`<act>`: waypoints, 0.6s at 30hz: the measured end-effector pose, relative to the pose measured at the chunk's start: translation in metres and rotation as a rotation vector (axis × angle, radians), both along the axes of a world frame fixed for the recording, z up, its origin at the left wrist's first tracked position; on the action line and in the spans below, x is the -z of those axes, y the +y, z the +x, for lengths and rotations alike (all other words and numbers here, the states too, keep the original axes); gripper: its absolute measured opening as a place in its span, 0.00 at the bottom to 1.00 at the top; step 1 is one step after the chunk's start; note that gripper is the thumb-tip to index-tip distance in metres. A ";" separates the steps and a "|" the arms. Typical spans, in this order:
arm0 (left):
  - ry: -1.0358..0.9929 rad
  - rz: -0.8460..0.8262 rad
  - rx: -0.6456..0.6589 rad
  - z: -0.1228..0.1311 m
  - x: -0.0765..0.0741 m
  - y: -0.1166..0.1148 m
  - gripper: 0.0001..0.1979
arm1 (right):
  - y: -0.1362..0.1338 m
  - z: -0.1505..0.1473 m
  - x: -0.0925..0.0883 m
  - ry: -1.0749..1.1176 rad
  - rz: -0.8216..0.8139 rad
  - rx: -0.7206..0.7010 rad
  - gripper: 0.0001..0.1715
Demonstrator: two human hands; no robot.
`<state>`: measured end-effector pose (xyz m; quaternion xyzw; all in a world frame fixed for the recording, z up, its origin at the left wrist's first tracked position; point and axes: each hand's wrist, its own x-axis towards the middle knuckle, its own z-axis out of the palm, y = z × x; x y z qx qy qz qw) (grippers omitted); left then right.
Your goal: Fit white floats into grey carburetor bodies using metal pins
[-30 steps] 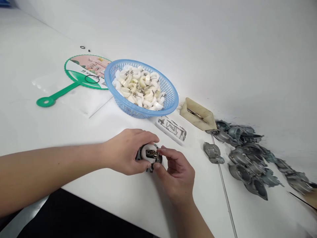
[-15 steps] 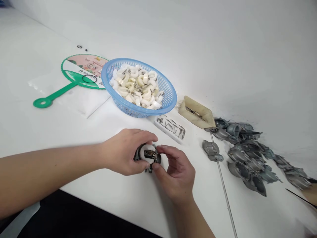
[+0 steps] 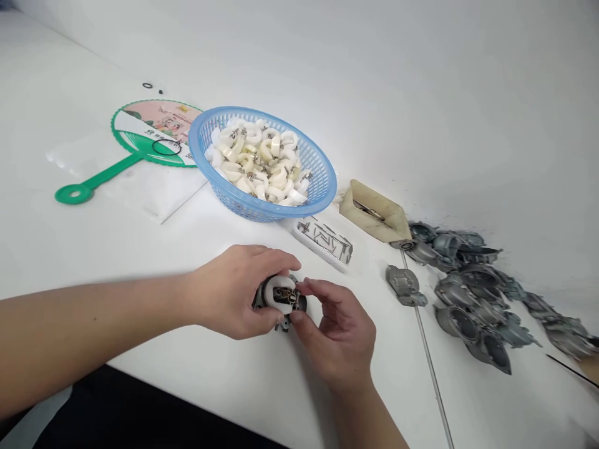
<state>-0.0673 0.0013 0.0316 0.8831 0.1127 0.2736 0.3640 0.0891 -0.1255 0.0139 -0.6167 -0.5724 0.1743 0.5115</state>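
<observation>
Both hands are together over the white table, around a grey metal carburetor body [image 3: 283,299]. On its upward-facing open side sits a white C-shaped float [image 3: 270,294], with brass parts visible inside its curve. My left hand [image 3: 238,290] wraps the body from the left, thumb at the near side and fingers over the far side. From the right, my right hand [image 3: 337,327] closes thumb and fingertips on the float's hinge end and the body's edge. Its fingertips hide any small part between them.
Beyond the hands stands a blue basket [image 3: 322,202] of white floats. A white tray [image 3: 321,249] holds thin metal pins, near a yellowish open box [image 3: 397,218]. Grey carburetor bodies [image 3: 472,299] are piled at right, one apart [image 3: 405,285]. A green-handled fan [image 3: 112,168] lies left.
The camera view has shifted slightly. Both hands keep their hold on the carburetor body, and the right fingertips stay at the float's hinge end with little movement.
</observation>
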 end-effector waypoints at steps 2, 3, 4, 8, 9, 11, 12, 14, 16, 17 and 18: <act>-0.003 0.002 0.010 0.000 0.000 0.000 0.22 | -0.001 0.000 0.000 0.002 0.007 0.006 0.26; -0.004 0.005 0.011 0.000 0.000 0.000 0.23 | -0.001 0.001 0.000 0.003 0.011 0.002 0.26; -0.005 0.007 0.010 -0.001 0.001 0.000 0.23 | -0.001 0.001 0.000 0.005 0.010 -0.006 0.27; -0.024 0.003 0.018 -0.001 0.000 0.000 0.24 | 0.001 0.001 -0.005 0.020 -0.038 -0.073 0.31; -0.027 -0.001 0.027 -0.001 0.000 0.001 0.23 | 0.001 0.000 -0.007 0.020 -0.060 -0.091 0.33; -0.023 -0.007 0.042 -0.001 -0.001 0.001 0.23 | 0.003 -0.001 -0.009 0.005 -0.102 -0.127 0.36; -0.018 -0.008 0.045 -0.001 -0.002 0.002 0.23 | 0.003 -0.002 -0.009 -0.006 -0.116 -0.143 0.37; -0.006 -0.006 0.050 -0.002 -0.003 0.002 0.23 | 0.005 -0.003 -0.009 -0.023 -0.127 -0.167 0.39; 0.004 -0.003 0.063 -0.003 -0.004 0.002 0.22 | 0.006 -0.005 -0.009 -0.028 -0.124 -0.174 0.40; 0.010 -0.004 0.072 -0.003 -0.004 0.002 0.22 | 0.006 -0.006 -0.010 -0.028 -0.126 -0.172 0.41; 0.014 -0.008 0.077 -0.003 -0.004 0.001 0.23 | 0.006 -0.006 -0.010 -0.030 -0.130 -0.167 0.41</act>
